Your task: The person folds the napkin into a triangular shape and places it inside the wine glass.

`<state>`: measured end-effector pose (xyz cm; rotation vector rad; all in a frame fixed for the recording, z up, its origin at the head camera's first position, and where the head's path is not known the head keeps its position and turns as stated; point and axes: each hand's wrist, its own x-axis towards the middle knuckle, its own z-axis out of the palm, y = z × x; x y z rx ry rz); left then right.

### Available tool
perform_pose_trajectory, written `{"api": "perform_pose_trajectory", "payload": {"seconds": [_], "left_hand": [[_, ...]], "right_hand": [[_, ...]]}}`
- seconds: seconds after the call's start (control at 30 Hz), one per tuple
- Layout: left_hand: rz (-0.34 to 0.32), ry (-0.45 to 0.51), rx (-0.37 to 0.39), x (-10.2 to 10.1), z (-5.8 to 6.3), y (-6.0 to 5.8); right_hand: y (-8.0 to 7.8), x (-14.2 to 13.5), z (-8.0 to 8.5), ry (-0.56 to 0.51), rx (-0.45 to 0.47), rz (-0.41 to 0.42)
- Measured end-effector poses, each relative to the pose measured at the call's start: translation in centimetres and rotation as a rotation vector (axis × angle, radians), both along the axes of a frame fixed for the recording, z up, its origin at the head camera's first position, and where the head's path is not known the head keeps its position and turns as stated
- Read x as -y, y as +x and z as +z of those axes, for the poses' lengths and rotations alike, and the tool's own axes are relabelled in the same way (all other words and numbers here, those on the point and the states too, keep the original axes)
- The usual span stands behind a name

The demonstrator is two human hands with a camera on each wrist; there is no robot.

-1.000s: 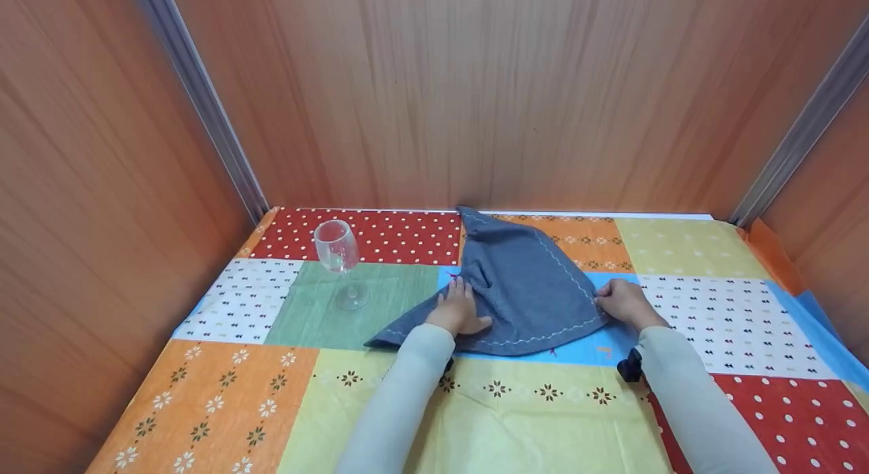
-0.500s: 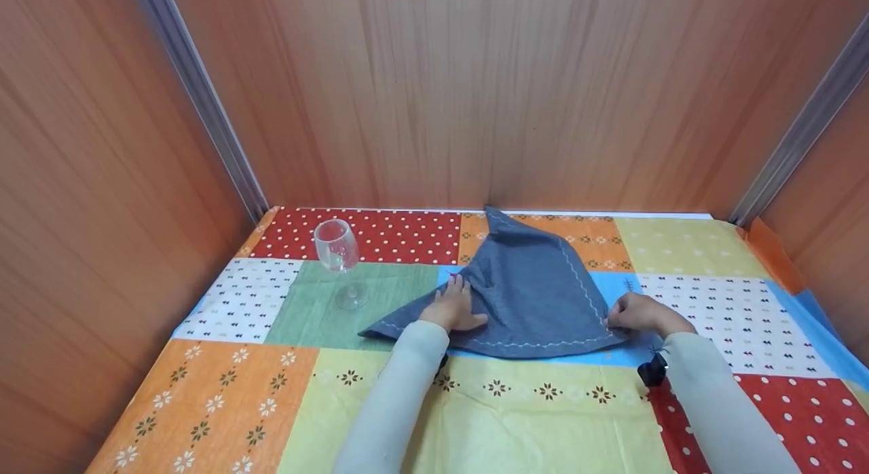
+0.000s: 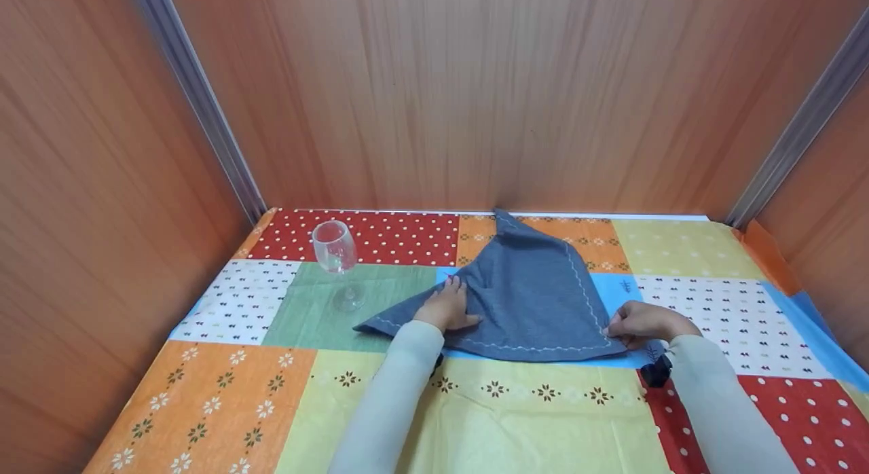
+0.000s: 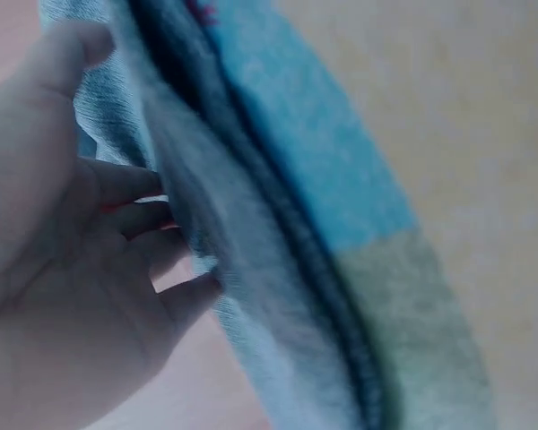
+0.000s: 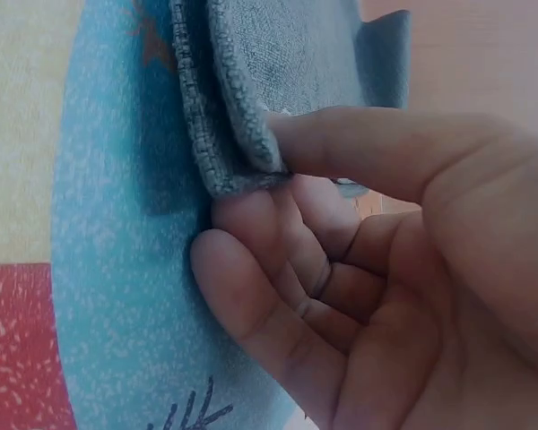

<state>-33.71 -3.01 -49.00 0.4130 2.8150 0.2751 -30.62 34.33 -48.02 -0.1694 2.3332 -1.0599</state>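
A grey cloth napkin [image 3: 536, 290] with pale zigzag stitching lies folded in layers on the patchwork tablecloth, its far corner pointing at the back wall. On its left part rests my left hand [image 3: 446, 307], fingers spread and fairly straight; the left wrist view has that hand [image 4: 90, 224] against the folded fabric [image 4: 224, 206]. At the near right corner, my right hand [image 3: 641, 321] pinches the cloth. In the right wrist view, the thumb of the right hand [image 5: 377, 242] lies over the layered corner [image 5: 242, 125] and curled fingers sit beneath.
A clear wine glass [image 3: 335, 248] stands upright to the left of the napkin. Wood-grain panels [image 3: 434, 107] enclose the table at the back and both sides. The tablecloth [image 3: 237, 392] has orange, yellow, green, blue, white and red patches.
My right hand has moved right and toward me with the napkin's corner. The napkin has turned and spread, its far tip shifting right. The left hand has slid slightly left.
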Motion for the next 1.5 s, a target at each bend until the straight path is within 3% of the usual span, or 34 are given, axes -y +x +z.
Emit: {"api": "perform_pose_trajectory", "payload": {"seconds": [0.17, 0.3, 0.5, 0.9, 1.2, 1.5], "left_hand": [[0.055, -0.105, -0.042, -1.1, 0.5, 1.4], [0.071, -0.105, -0.022, -1.9, 0.7, 1.8], [0.067, -0.109, 0.015, -2.2, 0.7, 2.0], [0.089, -0.047, 0.053, -2.7, 0.7, 2.1], [0.093, -0.073, 0.079, -2.6, 0.6, 1.7], [0.133, 0.009, 0.029, -2.4, 0.2, 1.0]], "right_hand": [[0.0, -0.3, -0.2, -0.039, 0.018, 0.004], [-0.2, -0.3, -0.2, -0.029, 0.037, 0.002], [-0.5, 0.1, -0.2, -0.001, 0.009, -0.110], [-2.4, 0.9, -1.8, -0.044, -0.148, -0.308], [-2.1, 1.6, -2.2, 0.007, -0.188, -0.293], [-0.4, 1.0, -1.3, 0.030, -0.171, -0.153]]}}
